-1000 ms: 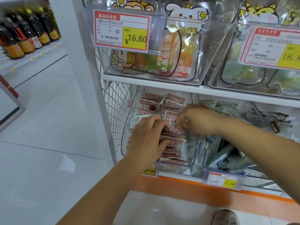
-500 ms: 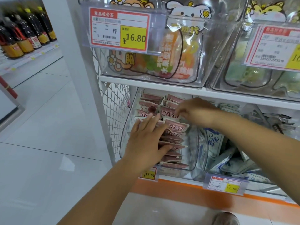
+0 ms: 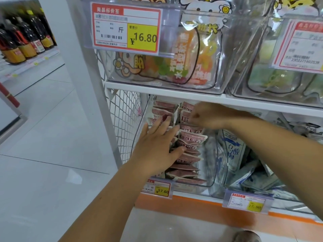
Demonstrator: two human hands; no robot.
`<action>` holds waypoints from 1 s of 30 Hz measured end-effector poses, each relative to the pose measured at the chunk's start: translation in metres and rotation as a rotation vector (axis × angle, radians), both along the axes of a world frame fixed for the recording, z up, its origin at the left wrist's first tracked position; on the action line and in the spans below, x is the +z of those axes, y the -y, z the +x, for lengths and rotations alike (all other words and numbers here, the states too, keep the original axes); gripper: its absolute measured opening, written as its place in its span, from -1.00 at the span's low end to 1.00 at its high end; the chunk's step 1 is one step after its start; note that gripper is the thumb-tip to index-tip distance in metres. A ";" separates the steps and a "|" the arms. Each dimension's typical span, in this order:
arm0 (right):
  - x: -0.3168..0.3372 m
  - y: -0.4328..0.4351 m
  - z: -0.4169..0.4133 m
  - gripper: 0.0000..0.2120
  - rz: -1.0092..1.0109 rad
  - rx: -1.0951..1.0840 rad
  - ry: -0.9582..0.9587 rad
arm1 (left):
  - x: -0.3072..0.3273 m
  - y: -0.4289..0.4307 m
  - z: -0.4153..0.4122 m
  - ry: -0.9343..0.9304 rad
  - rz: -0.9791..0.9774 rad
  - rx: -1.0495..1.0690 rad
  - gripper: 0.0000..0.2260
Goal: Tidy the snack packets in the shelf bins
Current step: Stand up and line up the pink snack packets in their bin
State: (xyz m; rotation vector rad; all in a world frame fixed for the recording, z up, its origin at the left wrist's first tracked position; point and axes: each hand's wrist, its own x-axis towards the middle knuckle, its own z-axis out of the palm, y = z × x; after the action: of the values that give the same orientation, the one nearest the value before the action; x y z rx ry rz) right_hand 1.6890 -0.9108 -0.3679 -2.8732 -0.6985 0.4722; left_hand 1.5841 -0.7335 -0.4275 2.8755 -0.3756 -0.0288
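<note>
A clear plastic bin [image 3: 212, 165] on the lower shelf holds two rows of small dark-red snack packets [image 3: 188, 159] stacked front to back. My left hand [image 3: 157, 147] lies flat on the left row with its fingers spread, pressing the packets. My right hand [image 3: 208, 116] reaches under the upper shelf to the back of the right row; its fingertips pinch the top edge of a red packet [image 3: 185, 117] there.
To the right a second clear bin holds blue-and-white packets [image 3: 234, 154]. The shelf above [image 3: 192, 94] carries clear bins of fruit-print bags [image 3: 188, 55]. Price tags [image 3: 158, 189] hang at the front. A white wire side panel [image 3: 125, 123] stands left; an aisle with bottles [image 3: 26, 41] beyond.
My right hand has moved up and back along the right row. My left hand has opened its fingers and shifted slightly up on the left row.
</note>
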 end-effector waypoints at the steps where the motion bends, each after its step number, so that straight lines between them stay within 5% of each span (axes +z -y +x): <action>1: -0.001 0.000 0.004 -0.74 0.116 -0.064 0.041 | 0.000 0.000 0.002 -0.006 0.000 -0.006 -0.41; 5: -0.013 -0.004 0.005 -0.93 0.008 -0.064 0.174 | -0.004 -0.002 0.006 -0.011 0.011 -0.002 -0.43; 10: -0.010 -0.003 -0.003 -0.82 -0.062 -0.046 0.123 | -0.009 0.000 0.004 0.037 -0.069 0.023 -0.39; 13: 0.003 -0.004 -0.014 -0.64 0.096 -0.078 0.104 | -0.001 -0.003 0.003 0.000 -0.234 0.052 -0.40; 16: -0.004 -0.006 -0.034 -0.35 -0.155 0.163 0.133 | 0.009 -0.011 -0.003 -0.008 -0.379 0.073 -0.53; 20: -0.019 0.002 -0.040 -0.23 -0.403 0.198 0.086 | 0.000 -0.018 -0.014 -0.005 -0.232 -0.033 -0.66; 22: -0.015 0.000 -0.040 -0.27 -0.367 0.192 0.079 | -0.004 -0.019 -0.019 0.030 -0.162 -0.039 -0.60; 26: -0.005 -0.019 -0.045 -0.72 0.131 0.090 0.178 | 0.002 -0.020 -0.027 0.069 -0.195 0.002 -0.56; 30: -0.024 -0.039 -0.038 -0.82 0.098 0.039 0.219 | -0.003 -0.009 -0.030 0.036 -0.031 -0.019 -0.51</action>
State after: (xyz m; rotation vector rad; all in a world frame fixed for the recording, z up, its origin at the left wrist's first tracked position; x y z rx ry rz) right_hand 1.6509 -0.8714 -0.3917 -2.8495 -0.7882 0.1232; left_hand 1.5545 -0.7241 -0.4301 2.8451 -0.4061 0.0248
